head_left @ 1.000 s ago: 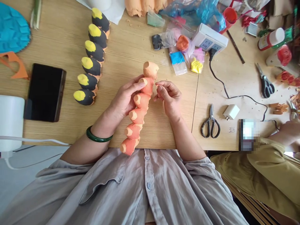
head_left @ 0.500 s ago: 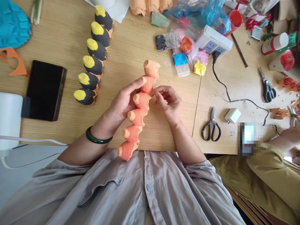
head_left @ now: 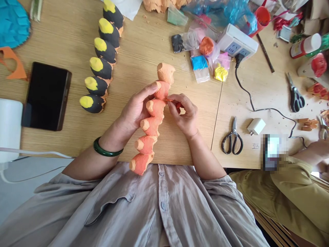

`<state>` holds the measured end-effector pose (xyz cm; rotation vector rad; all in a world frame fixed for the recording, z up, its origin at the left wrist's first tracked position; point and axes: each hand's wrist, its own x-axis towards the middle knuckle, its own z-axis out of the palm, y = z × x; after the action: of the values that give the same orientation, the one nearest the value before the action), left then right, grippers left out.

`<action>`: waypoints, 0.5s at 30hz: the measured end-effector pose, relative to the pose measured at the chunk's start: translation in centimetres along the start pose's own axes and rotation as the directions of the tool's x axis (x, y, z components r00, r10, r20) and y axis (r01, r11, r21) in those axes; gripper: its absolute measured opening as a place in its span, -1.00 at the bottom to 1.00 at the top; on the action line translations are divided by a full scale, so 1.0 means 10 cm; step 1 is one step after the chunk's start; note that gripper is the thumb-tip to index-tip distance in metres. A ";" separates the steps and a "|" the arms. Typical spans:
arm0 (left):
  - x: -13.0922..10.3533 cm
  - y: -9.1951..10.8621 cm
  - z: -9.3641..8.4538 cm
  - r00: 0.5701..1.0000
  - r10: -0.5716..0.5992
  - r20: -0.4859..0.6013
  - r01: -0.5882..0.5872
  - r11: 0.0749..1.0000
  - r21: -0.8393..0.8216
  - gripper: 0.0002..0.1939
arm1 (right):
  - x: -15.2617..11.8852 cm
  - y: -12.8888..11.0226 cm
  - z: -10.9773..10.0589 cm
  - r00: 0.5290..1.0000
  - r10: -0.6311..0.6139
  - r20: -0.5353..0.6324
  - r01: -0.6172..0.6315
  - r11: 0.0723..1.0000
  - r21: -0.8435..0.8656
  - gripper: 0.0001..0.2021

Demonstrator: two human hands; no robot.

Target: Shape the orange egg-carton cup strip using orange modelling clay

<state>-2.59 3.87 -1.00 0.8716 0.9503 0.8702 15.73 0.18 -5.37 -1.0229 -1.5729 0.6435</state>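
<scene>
An egg-carton strip (head_left: 152, 125), its cups mostly coated in orange clay with paler tips, slants in front of my shirt. The top cup (head_left: 165, 73) is a lighter, bare-looking orange. My left hand (head_left: 134, 109) is closed round the strip's upper part, its thumb on the second cup and its fingers hidden behind. At the strip's right edge, my right hand (head_left: 185, 115) pinches a small bit of orange-red clay (head_left: 169, 100) between thumb and forefinger. More orange-red shows inside its curled fingers.
At left lie a black-and-yellow cup strip (head_left: 102, 68) and a phone (head_left: 46, 96). Bagged clay (head_left: 199, 63) sits near a power strip (head_left: 238, 40). Scissors (head_left: 232, 139) and a white charger (head_left: 256, 126) lie right. Another person's hand (head_left: 315, 154) is at far right.
My right fingers have turned slightly in toward the strip's edge, and more of the orange-red clay shows. My left hand keeps its hold. The view has shifted a little.
</scene>
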 end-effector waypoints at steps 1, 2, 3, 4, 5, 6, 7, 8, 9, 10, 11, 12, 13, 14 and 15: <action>0.00 0.01 0.01 1.000 -0.015 0.010 0.015 1.000 -0.020 -0.54 | 0.00 0.00 -0.01 1.000 -0.003 0.017 0.004 1.000 -0.025 -0.72; -0.01 0.02 0.02 0.999 -0.028 0.020 0.029 0.999 -0.040 -0.57 | 0.01 0.00 -0.02 0.999 -0.001 0.032 0.003 0.999 -0.046 -0.71; -0.01 0.03 0.02 0.999 -0.039 0.026 0.040 0.998 -0.055 -0.60 | 0.01 0.00 -0.03 0.999 0.003 0.044 0.000 0.998 -0.059 -0.70; 0.00 0.03 0.02 0.999 -0.048 0.025 0.050 0.997 -0.064 -0.62 | 0.01 0.01 -0.04 0.999 0.007 0.051 -0.003 0.998 -0.064 -0.70; 0.00 0.03 0.01 0.998 -0.056 0.019 0.057 0.996 -0.067 -0.62 | 0.01 0.01 -0.04 0.998 0.009 0.056 -0.006 0.998 -0.063 -0.70; 0.01 0.02 0.00 0.998 -0.060 0.006 0.060 0.996 -0.068 -0.63 | 0.01 0.01 -0.04 0.998 0.009 0.056 -0.006 0.999 -0.054 -0.70; 0.01 0.01 -0.01 0.998 -0.060 -0.009 0.060 0.996 -0.069 -0.62 | 0.01 0.02 -0.03 0.999 0.005 0.054 -0.003 0.999 -0.041 -0.71; 0.02 0.00 -0.03 0.998 -0.062 -0.022 0.060 0.995 -0.075 -0.62 | 0.00 0.02 -0.02 0.999 0.002 0.050 -0.001 1.000 -0.030 -0.72; 0.03 -0.02 -0.04 0.997 -0.066 -0.034 0.062 0.994 -0.086 -0.62 | -0.01 0.03 -0.02 0.999 0.002 0.046 -0.001 1.000 -0.023 -0.72; 0.03 -0.02 -0.04 0.996 -0.072 -0.043 0.067 0.992 -0.102 -0.63 | -0.02 0.04 -0.01 0.999 0.009 0.041 -0.008 1.000 -0.020 -0.73; 0.03 -0.03 -0.04 0.995 -0.082 -0.049 0.076 0.990 -0.123 -0.65 | -0.03 0.05 0.00 0.999 0.024 0.036 -0.023 1.000 -0.021 -0.73; 0.03 -0.03 -0.04 0.994 -0.098 -0.053 0.089 0.985 -0.146 -0.68 | -0.04 0.06 0.00 0.999 0.043 0.032 -0.042 0.999 -0.026 -0.72; 0.03 -0.02 -0.03 0.991 -0.118 -0.056 0.107 0.980 -0.168 -0.72 | -0.05 0.07 0.01 0.997 0.065 0.029 -0.064 0.997 -0.031 -0.71; 0.03 -0.01 -0.02 0.988 -0.139 -0.064 0.125 0.974 -0.187 -0.75 | -0.06 0.08 0.01 0.996 0.081 0.029 -0.080 0.996 -0.033 -0.70; 0.02 0.00 0.00 0.984 -0.160 -0.078 0.141 0.968 -0.207 -0.77 | -0.06 0.08 0.01 0.996 0.088 0.030 -0.087 0.996 -0.032 -0.70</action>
<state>-2.51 4.11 -1.05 0.5814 0.9780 0.8653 15.90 0.01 -6.34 -1.1143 -1.5764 0.6996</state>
